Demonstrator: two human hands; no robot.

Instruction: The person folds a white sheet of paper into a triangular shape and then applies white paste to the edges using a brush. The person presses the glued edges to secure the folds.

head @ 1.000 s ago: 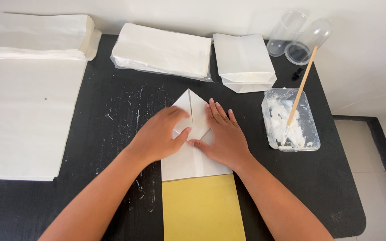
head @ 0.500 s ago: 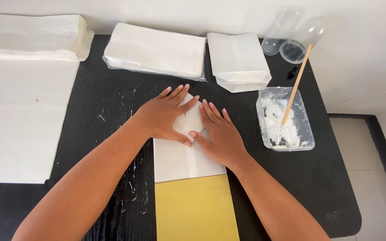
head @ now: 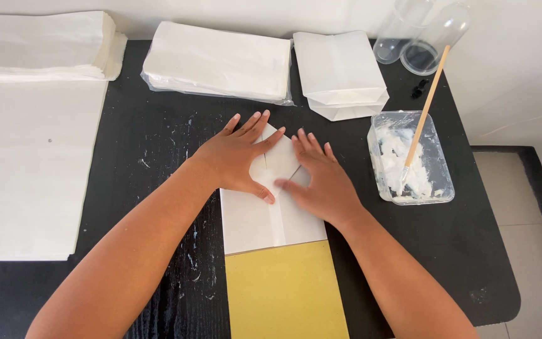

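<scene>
**Both hands flat on a folded white sheet**

While both palms lie spread, fingers open and gripping nothing, the left hand (head: 241, 161) and the right hand (head: 320, 182) press down on a white paper sheet (head: 270, 216) at the middle of the black desk (head: 158, 144). The sheet's far end is folded into a point, and that point shows between the two hands, with a crease running down the middle of the sheet toward the person. The left thumb and the right thumb nearly meet over this crease. The near end of the sheet lies on a yellow sheet (head: 286, 292), which reaches to the bottom edge of the view.

At the left of the desk lies a large white sheet (head: 26, 169), well apart from the hands. Beyond it, at the far left corner, sits a thick stack of white paper (head: 39, 45). A second stack wrapped in clear plastic (head: 217, 59) lies at the far edge, straight beyond the left hand. Just right of it rests a small pile of folded white bags (head: 341, 75). To the right of the right hand stands a clear plastic tub (head: 412, 157) holding white paste, with a wooden stick (head: 426, 107) leaning in it. Two clear plastic cups (head: 421, 34) lie at the far right corner. White smears speckle the desk near the left forearm.
</scene>
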